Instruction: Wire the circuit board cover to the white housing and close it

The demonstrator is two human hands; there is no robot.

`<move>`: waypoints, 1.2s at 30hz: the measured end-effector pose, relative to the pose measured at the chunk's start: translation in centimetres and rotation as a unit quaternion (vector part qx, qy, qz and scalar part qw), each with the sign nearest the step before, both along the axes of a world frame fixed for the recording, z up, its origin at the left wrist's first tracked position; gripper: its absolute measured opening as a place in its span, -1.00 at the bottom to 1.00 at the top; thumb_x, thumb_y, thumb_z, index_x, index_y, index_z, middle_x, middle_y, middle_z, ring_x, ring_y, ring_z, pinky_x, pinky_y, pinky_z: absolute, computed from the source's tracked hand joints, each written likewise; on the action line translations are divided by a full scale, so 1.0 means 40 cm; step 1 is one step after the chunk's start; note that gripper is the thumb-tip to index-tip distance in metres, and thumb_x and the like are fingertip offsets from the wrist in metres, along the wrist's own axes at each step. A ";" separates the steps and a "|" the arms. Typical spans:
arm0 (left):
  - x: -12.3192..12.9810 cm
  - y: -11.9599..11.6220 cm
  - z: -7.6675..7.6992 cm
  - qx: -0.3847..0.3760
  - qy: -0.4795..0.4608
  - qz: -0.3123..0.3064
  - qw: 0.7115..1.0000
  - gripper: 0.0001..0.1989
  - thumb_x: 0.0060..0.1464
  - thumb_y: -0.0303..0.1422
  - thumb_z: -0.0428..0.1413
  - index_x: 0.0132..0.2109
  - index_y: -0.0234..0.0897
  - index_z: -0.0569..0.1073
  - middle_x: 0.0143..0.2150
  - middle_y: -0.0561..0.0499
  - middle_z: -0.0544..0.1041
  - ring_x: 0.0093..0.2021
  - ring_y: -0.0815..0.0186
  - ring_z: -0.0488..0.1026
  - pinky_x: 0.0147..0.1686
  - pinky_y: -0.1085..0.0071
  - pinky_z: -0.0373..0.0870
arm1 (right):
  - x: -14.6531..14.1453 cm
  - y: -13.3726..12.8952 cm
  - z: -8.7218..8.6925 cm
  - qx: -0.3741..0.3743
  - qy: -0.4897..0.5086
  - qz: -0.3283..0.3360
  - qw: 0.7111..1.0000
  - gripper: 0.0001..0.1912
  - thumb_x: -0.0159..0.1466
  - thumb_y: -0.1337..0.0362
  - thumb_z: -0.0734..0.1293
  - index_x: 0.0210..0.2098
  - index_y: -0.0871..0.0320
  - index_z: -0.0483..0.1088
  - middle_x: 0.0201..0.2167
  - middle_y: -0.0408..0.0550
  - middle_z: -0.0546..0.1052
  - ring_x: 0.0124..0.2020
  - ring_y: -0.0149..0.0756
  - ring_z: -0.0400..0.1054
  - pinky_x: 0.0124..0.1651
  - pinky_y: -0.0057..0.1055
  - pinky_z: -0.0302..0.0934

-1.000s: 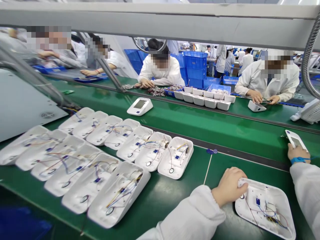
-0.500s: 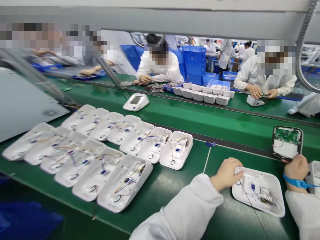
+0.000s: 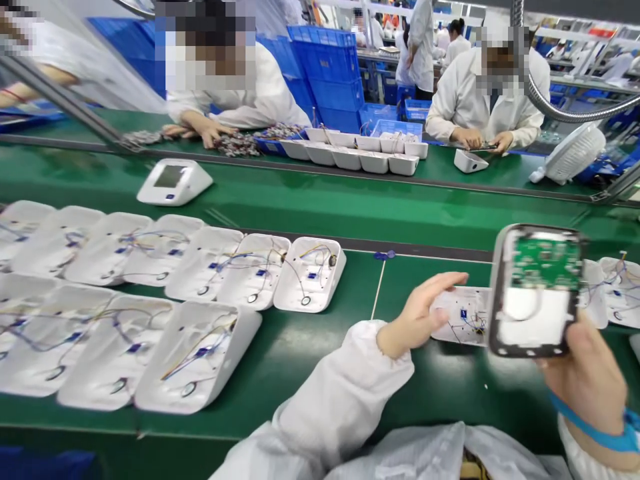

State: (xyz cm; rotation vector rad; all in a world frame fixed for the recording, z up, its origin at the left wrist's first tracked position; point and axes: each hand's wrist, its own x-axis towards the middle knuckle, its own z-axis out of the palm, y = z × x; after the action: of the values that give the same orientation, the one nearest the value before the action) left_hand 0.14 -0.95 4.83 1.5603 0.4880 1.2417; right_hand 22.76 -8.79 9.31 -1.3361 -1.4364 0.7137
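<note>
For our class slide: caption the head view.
Right hand holding a circuit-board panel, left hand beside a wired white housing.

Green circuit board [image 3: 547,261], white shell [image 3: 453,317]

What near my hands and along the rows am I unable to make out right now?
Head view: the right end of the white shell by the left hand, hidden behind the held panel.
Head view: the panel's far face, turned away from the camera.
Head view: any markings on the circuit board, too small and blurred.
Head view: the leftmost shells, cut off by the left edge.
</note>
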 end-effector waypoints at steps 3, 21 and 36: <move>0.010 -0.065 0.011 -0.151 -0.090 -0.126 0.976 -0.30 0.09 0.08 0.11 0.23 -0.29 0.36 0.22 -0.22 0.43 0.24 -0.09 0.33 0.23 0.01 0.22 | -0.059 -0.013 -0.002 -0.077 0.039 0.093 0.992 -0.55 0.43 0.10 0.14 0.27 0.01 0.20 -0.15 0.04 0.58 -0.50 -0.28 0.43 -0.51 -0.36 0.35; -0.037 0.014 -0.077 -0.378 -0.284 -0.111 0.874 -0.32 -0.20 -0.28 0.08 0.12 -0.49 0.41 0.13 -0.32 0.49 0.11 -0.20 0.44 0.11 -0.10 0.31 | -0.078 -0.026 -0.095 -0.009 -0.369 0.322 0.872 -0.38 0.26 0.58 0.04 0.24 0.14 0.30 0.14 0.06 0.48 0.09 -0.17 0.44 0.10 -0.21 0.41; 0.006 -0.021 -0.097 -0.387 -0.304 -0.032 0.870 -0.27 -0.03 0.02 0.04 0.14 -0.46 0.42 0.04 -0.28 0.55 0.11 -0.13 0.44 0.11 0.02 0.34 | -0.106 0.023 -0.103 0.148 -0.269 0.253 0.918 -0.67 0.37 0.45 0.22 -0.01 0.05 0.53 -0.15 -0.05 0.64 -0.18 -0.28 0.56 -0.14 -0.39 0.50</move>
State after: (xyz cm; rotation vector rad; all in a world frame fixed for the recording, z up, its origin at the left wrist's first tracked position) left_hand 0.38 -1.79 0.93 0.4636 0.4309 1.1938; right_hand 18.51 -7.86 5.18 -0.9577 -2.2845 0.4279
